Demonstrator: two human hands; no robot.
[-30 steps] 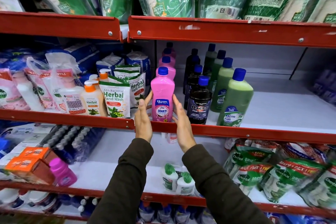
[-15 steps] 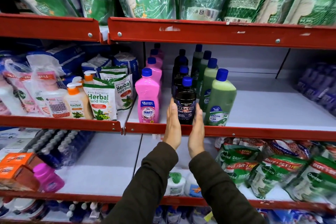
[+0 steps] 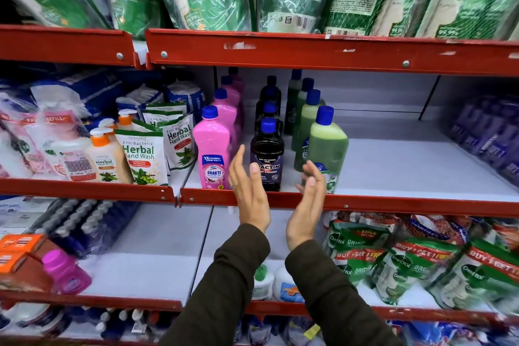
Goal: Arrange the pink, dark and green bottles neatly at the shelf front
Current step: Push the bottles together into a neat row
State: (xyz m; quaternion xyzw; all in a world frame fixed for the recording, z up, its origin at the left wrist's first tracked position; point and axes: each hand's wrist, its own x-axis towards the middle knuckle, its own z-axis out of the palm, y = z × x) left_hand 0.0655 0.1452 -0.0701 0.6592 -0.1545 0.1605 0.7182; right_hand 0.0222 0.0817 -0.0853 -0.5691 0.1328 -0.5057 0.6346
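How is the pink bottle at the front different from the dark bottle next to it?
The pink bottle is bright and solid pink, while the dark bottle looks almost black. The pink bottle's label reads SHAKTI; the dark bottle's reads BACTIN. The pink bottle stands left of both hands, while the dark bottle stands between the left hand and right hand, neither gripping it. Both stand upright at the shelf front with blue caps.

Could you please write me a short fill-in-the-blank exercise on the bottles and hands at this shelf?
1. The front bottle between the pink bottle and the green bottle is ____ in colour.
2. All three front bottles wear ____ caps.
3. The left hand and right hand are both ____, gripping nothing.
4. The pouch left of the pink bottle reads Herbal Hand ____.

Missing words: dark; blue; open; Wash
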